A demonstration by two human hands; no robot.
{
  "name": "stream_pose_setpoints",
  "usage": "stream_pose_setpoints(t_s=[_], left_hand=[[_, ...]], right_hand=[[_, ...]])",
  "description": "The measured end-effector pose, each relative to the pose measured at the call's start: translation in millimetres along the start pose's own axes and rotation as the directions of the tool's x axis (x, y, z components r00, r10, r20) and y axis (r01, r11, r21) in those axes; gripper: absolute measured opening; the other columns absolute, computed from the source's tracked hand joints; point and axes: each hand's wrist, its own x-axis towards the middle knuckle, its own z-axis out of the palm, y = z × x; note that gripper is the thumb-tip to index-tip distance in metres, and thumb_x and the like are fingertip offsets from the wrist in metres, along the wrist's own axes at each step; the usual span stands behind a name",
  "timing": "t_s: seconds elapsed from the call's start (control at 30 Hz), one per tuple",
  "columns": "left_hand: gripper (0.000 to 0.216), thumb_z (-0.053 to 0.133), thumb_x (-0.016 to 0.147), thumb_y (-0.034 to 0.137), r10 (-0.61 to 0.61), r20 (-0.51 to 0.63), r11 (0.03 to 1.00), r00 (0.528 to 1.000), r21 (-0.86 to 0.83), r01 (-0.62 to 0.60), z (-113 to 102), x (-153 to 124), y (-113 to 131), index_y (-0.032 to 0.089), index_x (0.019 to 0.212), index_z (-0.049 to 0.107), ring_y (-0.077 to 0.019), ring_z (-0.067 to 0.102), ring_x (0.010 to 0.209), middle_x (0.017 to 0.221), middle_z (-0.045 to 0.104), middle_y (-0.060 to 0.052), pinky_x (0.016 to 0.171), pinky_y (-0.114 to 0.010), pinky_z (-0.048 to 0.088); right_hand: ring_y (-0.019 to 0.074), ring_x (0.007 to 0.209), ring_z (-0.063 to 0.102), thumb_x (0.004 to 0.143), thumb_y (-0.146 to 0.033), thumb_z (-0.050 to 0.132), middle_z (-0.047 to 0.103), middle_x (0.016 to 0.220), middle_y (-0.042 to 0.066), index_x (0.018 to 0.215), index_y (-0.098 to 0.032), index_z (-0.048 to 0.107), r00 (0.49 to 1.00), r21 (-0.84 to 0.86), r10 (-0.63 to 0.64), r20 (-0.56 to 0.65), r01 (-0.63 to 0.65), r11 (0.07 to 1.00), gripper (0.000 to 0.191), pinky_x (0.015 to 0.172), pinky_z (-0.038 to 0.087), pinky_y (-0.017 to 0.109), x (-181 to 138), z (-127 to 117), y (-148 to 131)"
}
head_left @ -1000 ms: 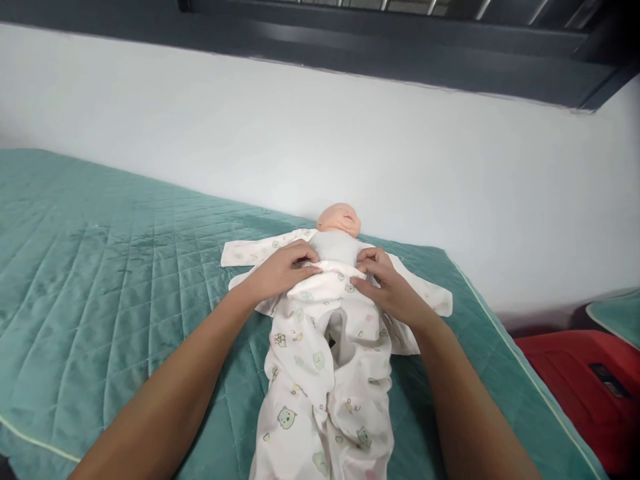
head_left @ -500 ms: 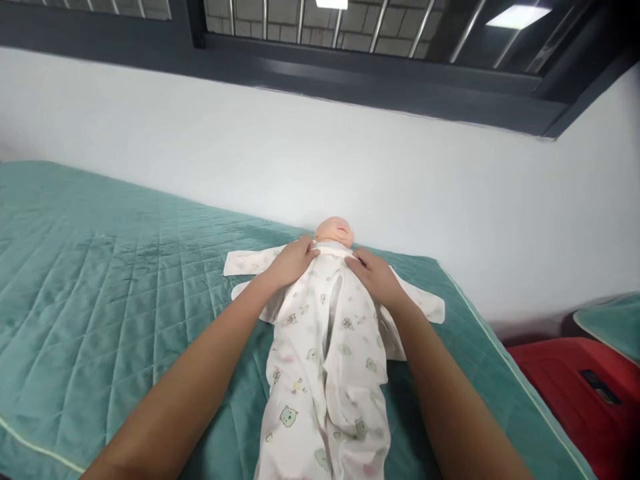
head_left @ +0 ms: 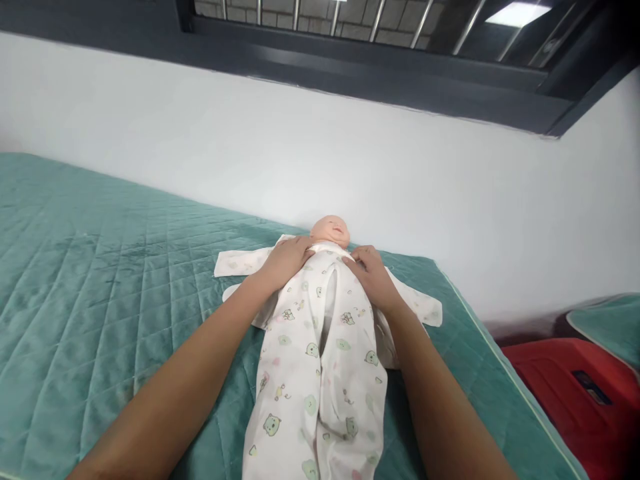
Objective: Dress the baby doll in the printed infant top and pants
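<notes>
A baby doll [head_left: 330, 230] lies on its back, its head near the wall and its body hidden under cloth. White baby trousers [head_left: 320, 373] with green bear prints lie lengthwise over it, waistband at its chest. Beneath them a white baby top [head_left: 425, 308] shows, its sleeves spread to both sides. My left hand [head_left: 290, 259] grips the waistband's left corner, thumb on the cloth. At the right corner my right hand [head_left: 373, 272] is closed on the same waistband, fingers bent; some fingertips are hidden.
A green quilted cover [head_left: 125, 287] lies under everything, its edge running down at the right. Beyond that edge stands a red plastic object [head_left: 555, 373] with green cloth [head_left: 607, 327] behind it. A white wall [head_left: 240, 140] and dark window frame [head_left: 350, 73] close off the back.
The trousers now lie flatter and straighter, the legs spread a little wider. My left hand has settled flatter at the waistband. The whole view has shifted slightly.
</notes>
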Motion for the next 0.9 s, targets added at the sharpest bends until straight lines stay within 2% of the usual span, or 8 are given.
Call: stream_pose_setpoints(t_s=[0.07,0.17,0.27,0.4,0.6,0.73,0.8,0.9], left_hand=[[0.03,0.037,0.099,0.036,-0.001,0.02,0.998,1.0,-0.063,0.002,-2,-1,-2,0.018,0.108,0.061,-0.0241,0.061,0.099,0.111,0.067,-0.009,0.089,-0.037,0.045],[0.03,0.038,0.098,0.039,-0.043,0.026,0.997,0.999,-0.058,0.045,-4,-1,-4,0.02,0.099,0.061,-0.0239,0.062,0.092,0.101,0.069,-0.008,0.082,-0.035,0.045],[0.028,0.036,0.098,0.037,-0.125,0.027,0.992,0.992,0.034,0.124,-2,6,-6,0.02,0.095,0.059,-0.0241,0.063,0.083,0.091,0.069,-0.007,0.074,-0.033,0.044],[0.024,0.037,0.098,0.032,-0.214,0.021,0.971,0.977,0.109,0.211,6,24,-13,0.019,0.098,0.057,-0.0257,0.063,0.083,0.089,0.069,-0.01,0.071,-0.033,0.042],[0.026,0.04,0.096,0.035,-0.304,0.008,0.949,0.953,0.095,0.301,15,38,-21,0.019,0.104,0.058,-0.0265,0.065,0.084,0.092,0.071,-0.012,0.071,-0.034,0.044],[0.022,0.051,0.091,0.034,-0.308,-0.005,0.95,0.951,-0.053,0.307,14,33,-20,0.024,0.106,0.063,-0.0229,0.066,0.091,0.102,0.074,-0.005,0.075,-0.031,0.047],[0.025,0.051,0.091,0.032,-0.263,-0.006,0.957,0.965,-0.13,0.26,12,28,-18,0.028,0.11,0.067,-0.0227,0.066,0.099,0.111,0.074,-0.002,0.082,-0.032,0.047],[0.032,0.044,0.095,0.036,-0.204,0.001,0.969,0.979,-0.145,0.202,8,18,-13,0.029,0.11,0.071,-0.0253,0.065,0.107,0.119,0.072,-0.003,0.088,-0.034,0.047]], right_hand=[[0.0262,0.114,0.052,0.088,-0.05,0.051,0.062,0.113,0.009,0.072,-0.022,0.056,0.996,0.011,-0.042,0.075,0.041,0.999,0.033,0.1,0.037,0.04,0,-4,3],[0.0249,0.11,0.056,0.092,-0.048,0.046,0.065,0.121,0.007,0.076,-0.022,0.058,0.986,0.022,0.0,0.165,-0.004,1.0,0.033,0.094,0.04,0.037,0,-7,5],[0.0233,0.09,0.059,0.092,-0.05,0.042,0.069,0.1,0.005,0.079,-0.022,0.058,0.985,-0.072,0.101,0.141,-0.091,0.993,0.034,0.079,0.042,0.034,5,-4,6],[0.0203,0.071,0.052,0.09,-0.051,0.042,0.061,0.071,0.002,0.071,-0.023,0.049,0.978,-0.176,0.201,0.059,-0.188,0.966,0.035,0.067,0.036,0.03,20,4,9],[0.0187,0.067,0.049,0.086,-0.048,0.048,0.057,0.064,0.0,0.067,-0.023,0.047,0.968,-0.169,0.249,0.025,-0.241,0.956,0.031,0.064,0.034,0.029,35,11,16],[0.0199,0.074,0.058,0.085,-0.045,0.052,0.068,0.081,0.003,0.078,-0.022,0.058,0.971,-0.076,0.236,-0.036,-0.238,0.968,0.024,0.071,0.042,0.031,31,15,18],[0.0221,0.088,0.064,0.086,-0.041,0.051,0.072,0.098,0.005,0.093,-0.022,0.066,0.987,0.04,0.157,-0.031,-0.155,0.987,0.025,0.082,0.046,0.035,25,15,17],[0.0256,0.112,0.062,0.09,-0.038,0.049,0.071,0.119,0.005,0.11,-0.024,0.071,0.998,0.14,0.047,0.033,-0.051,0.989,0.033,0.099,0.043,0.04,13,13,12]])
